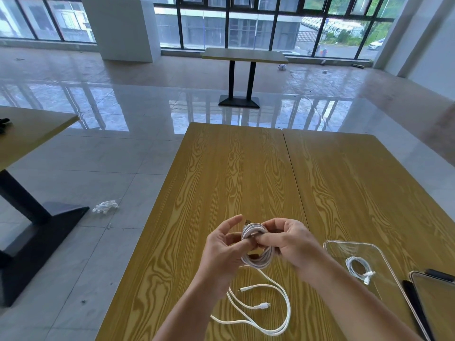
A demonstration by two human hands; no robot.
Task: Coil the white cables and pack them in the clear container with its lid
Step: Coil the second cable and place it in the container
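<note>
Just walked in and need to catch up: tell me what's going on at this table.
A person is coiling a white cable above the wooden table. Both hands grip the coil: the left hand from the left, the right hand pinching it from the right. The cable's loose end trails in loops on the table below. A smaller coiled cable already lies in the clear container to the right. The lid rests beside it, not on.

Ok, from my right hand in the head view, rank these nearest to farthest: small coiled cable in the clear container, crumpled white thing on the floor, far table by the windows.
1. Small coiled cable, right of the right hand.
2. Crumpled white thing, floor, left.
3. Far table, by the windows.
</note>
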